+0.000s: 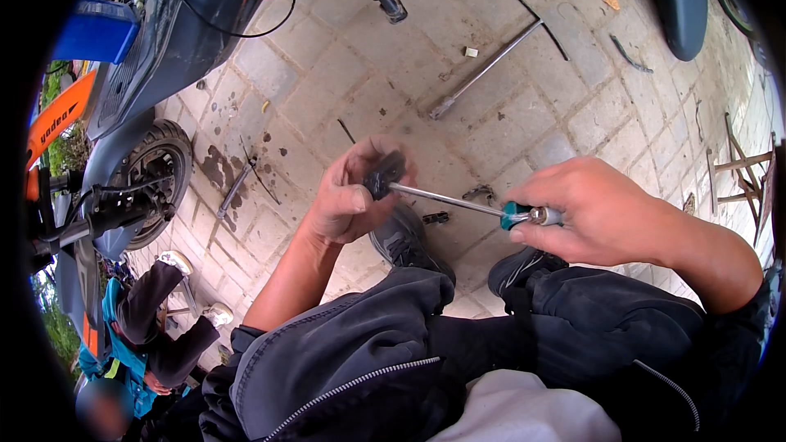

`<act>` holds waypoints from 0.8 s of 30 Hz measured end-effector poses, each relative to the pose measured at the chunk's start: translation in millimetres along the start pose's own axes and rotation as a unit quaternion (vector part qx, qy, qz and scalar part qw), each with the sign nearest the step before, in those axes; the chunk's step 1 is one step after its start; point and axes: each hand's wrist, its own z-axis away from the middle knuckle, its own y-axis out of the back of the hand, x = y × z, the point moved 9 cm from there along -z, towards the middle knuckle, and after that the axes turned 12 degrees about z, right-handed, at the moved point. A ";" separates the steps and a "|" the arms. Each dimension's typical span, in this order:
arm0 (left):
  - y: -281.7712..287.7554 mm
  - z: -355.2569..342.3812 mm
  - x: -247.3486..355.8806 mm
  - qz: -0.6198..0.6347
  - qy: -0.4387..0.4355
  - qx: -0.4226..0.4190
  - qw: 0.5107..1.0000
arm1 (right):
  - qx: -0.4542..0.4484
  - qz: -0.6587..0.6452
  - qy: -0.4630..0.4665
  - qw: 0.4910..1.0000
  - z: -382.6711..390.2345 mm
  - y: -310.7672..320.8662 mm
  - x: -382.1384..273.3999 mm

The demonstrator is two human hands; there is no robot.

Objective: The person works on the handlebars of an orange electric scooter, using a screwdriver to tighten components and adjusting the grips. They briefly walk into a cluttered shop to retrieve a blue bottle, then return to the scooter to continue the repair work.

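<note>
My left hand [340,200] is closed around a small black part [383,177], its fingers slightly blurred. In my right hand [602,209] is a screwdriver [450,199] with a green and clear handle and a long metal shaft. The shaft runs left, and its tip meets the black part; whether it sits inside a screw is hidden. A silvery metal piece shows beside the handle, between the right thumb and fingers. Both hands are above my knees and shoes. Beneath the shaft, a small dark part [436,218] lies on the paving.
An electric scooter [192,29] with orange panels stands at left. A T-handle wrench [487,69] and another long tool [237,187] lie on the brick paving. A seated person [151,319] is at lower left. A folding stool [741,168] stands at right.
</note>
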 end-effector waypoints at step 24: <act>-9.4 -2.6 -2.2 0.032 -0.001 -0.034 0.999 | 0.006 0.000 -0.004 1.000 -1.0 6.6 0.3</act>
